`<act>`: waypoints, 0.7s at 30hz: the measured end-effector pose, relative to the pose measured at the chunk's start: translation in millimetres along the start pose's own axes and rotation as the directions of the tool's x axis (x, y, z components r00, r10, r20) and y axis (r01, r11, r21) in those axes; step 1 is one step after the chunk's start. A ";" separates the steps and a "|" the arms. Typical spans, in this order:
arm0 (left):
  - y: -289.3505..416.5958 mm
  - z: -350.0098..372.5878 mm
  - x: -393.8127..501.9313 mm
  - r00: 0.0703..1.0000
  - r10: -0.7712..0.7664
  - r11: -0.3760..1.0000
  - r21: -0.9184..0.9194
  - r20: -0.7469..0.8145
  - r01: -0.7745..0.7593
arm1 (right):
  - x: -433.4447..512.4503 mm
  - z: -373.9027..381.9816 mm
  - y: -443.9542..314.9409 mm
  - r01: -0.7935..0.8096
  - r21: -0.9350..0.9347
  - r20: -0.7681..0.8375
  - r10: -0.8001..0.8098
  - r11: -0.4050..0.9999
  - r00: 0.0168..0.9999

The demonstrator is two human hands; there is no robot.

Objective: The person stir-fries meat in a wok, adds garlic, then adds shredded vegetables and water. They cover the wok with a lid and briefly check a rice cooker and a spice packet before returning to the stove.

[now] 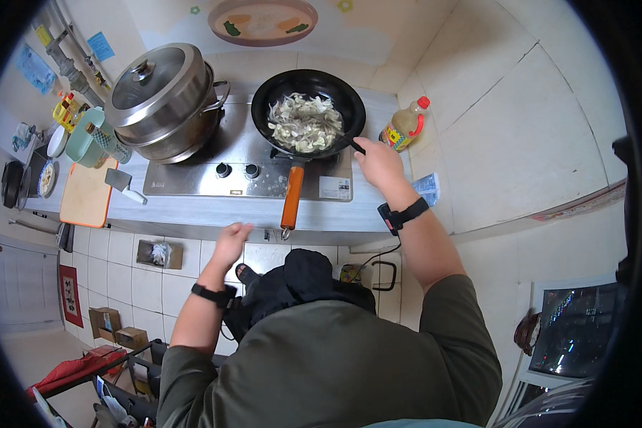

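Note:
My right hand [380, 163] grips the dark handle of a spatula [348, 139], whose head is among pale sliced mushrooms [306, 123] in a black wok [348, 91]. The mushrooms look wet and cover the middle of the pan. Toward me extends the wok's orange handle [292, 195], with a metal ring at its end. The wok sits over the right burner of a steel gas stove [198, 182]. My left hand [232, 243] is at the counter's front edge, left of that handle and apart from it. Its fingers are curled, with nothing visible in them.
A large lidded steel steamer pot [166, 101] occupies the left burner. Left of the stove lie a cleaver [123, 184] and a cutting board [85, 192], below a green basket [88, 142]. An oil bottle [404, 128] stands right of the wok, near the tiled wall.

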State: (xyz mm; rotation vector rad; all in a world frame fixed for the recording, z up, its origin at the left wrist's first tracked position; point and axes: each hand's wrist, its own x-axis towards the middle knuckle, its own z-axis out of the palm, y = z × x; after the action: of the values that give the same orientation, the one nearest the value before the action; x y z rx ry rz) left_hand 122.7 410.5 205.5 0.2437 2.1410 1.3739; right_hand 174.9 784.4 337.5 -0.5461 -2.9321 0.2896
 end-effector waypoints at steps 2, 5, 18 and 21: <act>-45.9 -25.9 -8.9 0.992 -0.011 0.994 0.111 -0.123 0.025 | -0.3 0.3 2.6 0.009 0.021 -0.015 -0.009 1.000 1.000; -120.9 -56.5 -28.0 0.977 -0.056 0.944 0.307 -0.207 0.119 | 2.4 4.3 0.5 0.024 0.010 -0.016 -0.023 1.000 1.000; -169.1 -53.4 -78.8 0.960 -0.239 0.834 0.476 -0.144 0.279 | -17.1 -15.4 35.8 -0.218 0.519 0.096 0.197 0.826 0.976; -63.2 -36.0 -37.3 0.998 -0.061 0.988 0.147 0.036 0.055 | -18.3 -13.7 35.2 -0.237 0.468 0.073 0.230 0.851 0.970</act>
State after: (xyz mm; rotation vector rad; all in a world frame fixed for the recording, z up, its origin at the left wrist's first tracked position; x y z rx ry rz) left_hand 142.6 337.4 174.7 0.2613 2.2001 1.1720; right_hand 206.2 812.1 341.3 -0.8154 -2.6491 1.0105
